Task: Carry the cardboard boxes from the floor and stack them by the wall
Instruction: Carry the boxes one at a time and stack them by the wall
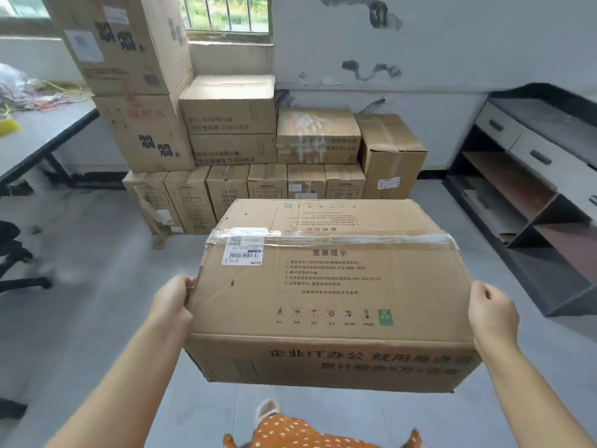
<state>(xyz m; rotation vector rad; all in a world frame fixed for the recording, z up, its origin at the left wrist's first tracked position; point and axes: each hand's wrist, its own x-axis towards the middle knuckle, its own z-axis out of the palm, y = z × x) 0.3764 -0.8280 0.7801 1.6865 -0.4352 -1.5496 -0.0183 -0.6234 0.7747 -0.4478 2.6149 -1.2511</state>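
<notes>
A large taped cardboard box [329, 286] with a white shipping label and printed text is off the floor, held in front of me at waist height. My left hand [172, 302] grips its left side, fingers curled round the edge. My right hand [492, 313] grips its right side, fingertips hidden behind the box. Ahead, a stack of cardboard boxes [258, 134] stands against the white wall under the window: a row of narrow boxes on the floor, wider ones on top, and two tall boxes at the left.
A grey table [42, 137] with wires and a yellow item stands at the left, with an office chair base [19, 273] below it. A dark shelving unit with drawers [529, 195] lines the right side. Grey floor [106, 286] lies between me and the stack.
</notes>
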